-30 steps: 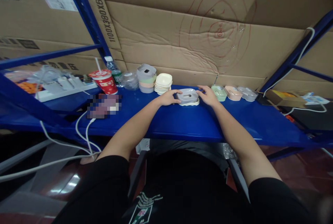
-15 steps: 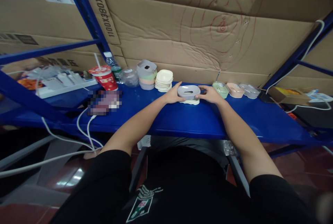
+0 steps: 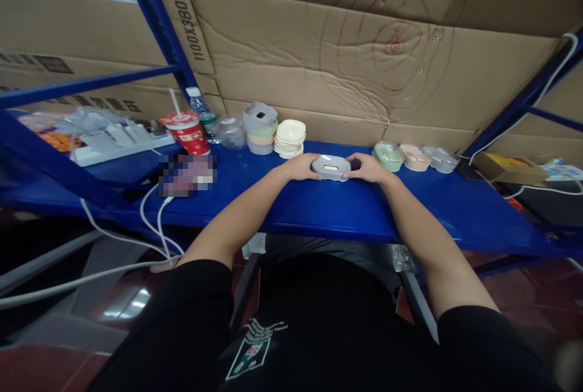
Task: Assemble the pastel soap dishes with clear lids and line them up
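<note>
A grey plastic box part (image 3: 331, 162) with a slot in its middle sits low on the blue tabletop, between both hands. My left hand (image 3: 304, 166) grips its left end, thumb at the back and fingers at the front. My right hand (image 3: 367, 168) is closed on the right end. Pale cream shows through the slot; the cream piece beneath is mostly hidden. Left of my hands stands a stack of cream trays (image 3: 290, 138), beside a stack of grey, green and peach box parts (image 3: 261, 129).
At the back right stand a green lidded box (image 3: 387, 156), a peach one (image 3: 415, 157) and a grey one (image 3: 441, 160). Clear lids (image 3: 231, 132), a water bottle (image 3: 201, 115) and a red cup (image 3: 186, 133) are at left. White cables (image 3: 155, 222) hang over the left edge.
The grey part has come down over the cream piece, which showed below it before. Both hands have lowered with it, and the view has shifted slightly.
</note>
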A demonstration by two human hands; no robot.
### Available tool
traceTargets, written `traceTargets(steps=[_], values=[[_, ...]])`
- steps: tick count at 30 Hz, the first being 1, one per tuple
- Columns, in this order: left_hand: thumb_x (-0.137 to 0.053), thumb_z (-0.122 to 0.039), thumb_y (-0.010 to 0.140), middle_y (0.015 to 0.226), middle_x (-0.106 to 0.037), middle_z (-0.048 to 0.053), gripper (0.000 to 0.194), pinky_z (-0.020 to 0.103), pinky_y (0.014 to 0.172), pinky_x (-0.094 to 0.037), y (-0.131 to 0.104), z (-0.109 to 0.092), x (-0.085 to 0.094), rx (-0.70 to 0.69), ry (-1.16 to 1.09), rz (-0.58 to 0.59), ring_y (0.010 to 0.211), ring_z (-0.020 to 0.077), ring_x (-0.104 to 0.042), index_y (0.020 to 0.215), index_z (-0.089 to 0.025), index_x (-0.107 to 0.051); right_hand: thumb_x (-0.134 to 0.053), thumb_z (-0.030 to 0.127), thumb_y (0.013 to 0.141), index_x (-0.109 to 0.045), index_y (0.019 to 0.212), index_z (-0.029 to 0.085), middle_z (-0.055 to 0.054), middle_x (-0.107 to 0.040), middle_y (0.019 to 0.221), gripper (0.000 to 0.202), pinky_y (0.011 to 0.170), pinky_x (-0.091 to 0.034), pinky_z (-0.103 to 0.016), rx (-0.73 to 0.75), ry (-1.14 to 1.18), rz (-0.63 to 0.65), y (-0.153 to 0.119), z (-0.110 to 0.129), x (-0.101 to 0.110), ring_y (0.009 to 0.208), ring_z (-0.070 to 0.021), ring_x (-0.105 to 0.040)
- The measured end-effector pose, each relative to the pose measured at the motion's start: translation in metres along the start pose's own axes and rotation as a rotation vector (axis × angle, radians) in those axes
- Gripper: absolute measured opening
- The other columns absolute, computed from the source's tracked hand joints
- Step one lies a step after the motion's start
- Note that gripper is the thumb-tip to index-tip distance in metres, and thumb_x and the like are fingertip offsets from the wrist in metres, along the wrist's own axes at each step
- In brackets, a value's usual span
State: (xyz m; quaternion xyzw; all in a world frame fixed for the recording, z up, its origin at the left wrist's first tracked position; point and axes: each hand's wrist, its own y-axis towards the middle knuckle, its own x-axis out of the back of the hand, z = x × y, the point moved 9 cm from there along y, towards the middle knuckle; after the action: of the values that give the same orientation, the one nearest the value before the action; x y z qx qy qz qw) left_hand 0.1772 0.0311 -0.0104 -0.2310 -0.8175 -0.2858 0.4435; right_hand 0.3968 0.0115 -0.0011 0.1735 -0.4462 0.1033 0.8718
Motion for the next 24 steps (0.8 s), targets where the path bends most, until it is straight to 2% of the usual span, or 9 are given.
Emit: traceTargets(steps=[3, 5, 8, 10, 11, 13, 16, 19, 24], values=[[-0.095, -0.044, 0.075, 0.156, -0.066, 0.018, 0.070, 0.050, 0.126, -0.044, -0.006, -0.009, 0.030, -0.070, 0.061, -0.116, 0.147, 0.0374, -0.060, 0.138, -0.019, -0.076, -0.093, 0.051, 0.079, -0.077, 0.134, 0.022, -0.012, -0.080, 0.130, 0.065, 0.108, -0.060, -0.054, 0.024, 0.012, -0.002, -0.001, 0.004, -0.002, 0.115, -0.0340, -0.077], [-0.087, -0.040, 0.088, 0.143, -0.074, 0.014, 0.046, 0.046, 0.123, -0.047, -0.020, -0.001, 0.076, -0.057, 0.068, -0.368, 0.139, 0.0321, -0.066, 0.128, -0.020, -0.078, -0.092, 0.051, 0.081, -0.075, 0.138, 0.022, -0.013, -0.079, 0.135, 0.066, 0.110, -0.059, -0.053, 0.051, -0.001, -0.009, -0.001, 0.006, -0.003, 0.118, -0.0339, -0.076], [-0.074, -0.032, 0.100, 0.131, -0.074, 0.012, 0.023, 0.044, 0.121, -0.048, -0.075, 0.041, 0.159, 0.207, 0.107, -0.923, 0.134, 0.0294, -0.066, 0.120, -0.019, -0.076, -0.092, 0.050, 0.081, -0.074, 0.140, 0.023, -0.012, -0.080, 0.134, 0.067, 0.108, -0.061, -0.053, 0.081, -0.018, -0.010, 0.000, 0.008, -0.004, 0.117, -0.0329, -0.077], [-0.068, -0.023, 0.104, 0.138, -0.067, 0.014, 0.025, 0.045, 0.123, -0.045, -0.120, 0.071, 0.193, 0.424, 0.144, -1.183, 0.137, 0.0286, -0.061, 0.126, -0.014, -0.072, -0.092, 0.050, 0.082, -0.075, 0.139, 0.022, -0.011, -0.081, 0.132, 0.066, 0.107, -0.061, -0.053, 0.086, -0.025, -0.010, 0.000, 0.007, -0.005, 0.114, -0.0327, -0.078], [-0.069, -0.022, 0.103, 0.145, -0.062, 0.016, 0.032, 0.047, 0.123, -0.045, -0.135, 0.085, 0.201, 0.522, 0.146, -1.229, 0.140, 0.0298, -0.059, 0.133, -0.011, -0.069, -0.092, 0.050, 0.082, -0.075, 0.139, 0.022, -0.012, -0.081, 0.132, 0.065, 0.107, -0.062, -0.054, 0.085, -0.024, -0.011, 0.000, 0.006, -0.005, 0.114, -0.0328, -0.078], [-0.073, -0.025, 0.101, 0.152, -0.056, 0.017, 0.044, 0.050, 0.124, -0.045, -0.154, 0.110, 0.203, 0.690, 0.112, -1.215, 0.142, 0.0330, -0.057, 0.142, -0.012, -0.065, -0.092, 0.049, 0.083, -0.075, 0.139, 0.021, -0.012, -0.080, 0.133, 0.065, 0.108, -0.061, -0.054, 0.081, -0.015, -0.012, 0.000, 0.005, -0.005, 0.116, -0.0331, -0.078], [-0.082, -0.037, 0.094, 0.160, -0.050, 0.019, 0.059, 0.053, 0.123, -0.047, -0.158, 0.134, 0.191, 0.852, 0.101, -1.083, 0.142, 0.0385, -0.059, 0.147, -0.018, -0.063, -0.091, 0.049, 0.083, -0.074, 0.141, 0.023, -0.012, -0.080, 0.135, 0.066, 0.110, -0.061, -0.054, 0.080, 0.004, -0.005, 0.001, 0.004, -0.007, 0.118, -0.0331, -0.078], [-0.087, -0.044, 0.088, 0.164, -0.045, 0.021, 0.072, 0.055, 0.123, -0.048, -0.155, 0.144, 0.181, 0.913, 0.130, -1.000, 0.145, 0.0420, -0.057, 0.151, -0.022, -0.061, -0.091, 0.048, 0.084, -0.073, 0.142, 0.023, -0.012, -0.080, 0.134, 0.066, 0.110, -0.060, -0.053, 0.073, 0.006, -0.008, 0.001, 0.003, -0.007, 0.119, -0.0328, -0.078], [-0.089, -0.040, 0.085, 0.167, -0.043, 0.023, 0.077, 0.055, 0.125, -0.047, -0.156, 0.155, 0.179, 0.950, 0.118, -1.000, 0.144, 0.0423, -0.060, 0.155, -0.021, -0.060, -0.091, 0.044, 0.084, -0.073, 0.142, 0.020, -0.013, -0.080, 0.135, 0.065, 0.110, -0.061, -0.052, 0.063, -0.017, -0.005, 0.000, 0.005, -0.007, 0.119, -0.0325, -0.078]])
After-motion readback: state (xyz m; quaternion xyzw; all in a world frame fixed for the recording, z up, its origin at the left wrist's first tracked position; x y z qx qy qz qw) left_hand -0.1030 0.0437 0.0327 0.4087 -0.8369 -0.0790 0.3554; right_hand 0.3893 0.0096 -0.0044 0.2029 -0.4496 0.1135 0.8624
